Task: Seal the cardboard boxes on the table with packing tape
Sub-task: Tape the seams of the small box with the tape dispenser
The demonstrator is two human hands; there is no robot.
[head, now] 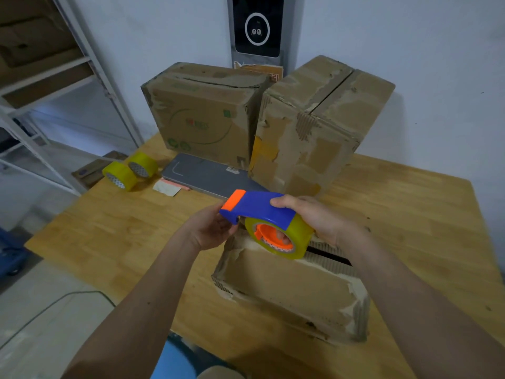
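We've got three beat-up boxes on the wooden surface (pixel 114 242), two at the back (pixel 202 119) (pixel 314 127) and the near box (pixel 289 285) under our hands. Right hand (pixel 319 217) clamps the tape dispenser (pixel 262 212), left hand (pixel 210 228) pinches its nose. Peeling cardboard might not hold tape. Spare rolls (pixel 131 170) sit far left; a shelf (pixel 41 77) stands beyond.

dim, flat indoor light with a bluish cast on the wall (pixel 437 50). soft shadows beside the boxes (pixel 207 119). whole frame slightly soft, no glare. wide-angle bending at edges; shelf (pixel 41 77) leans and blurs.
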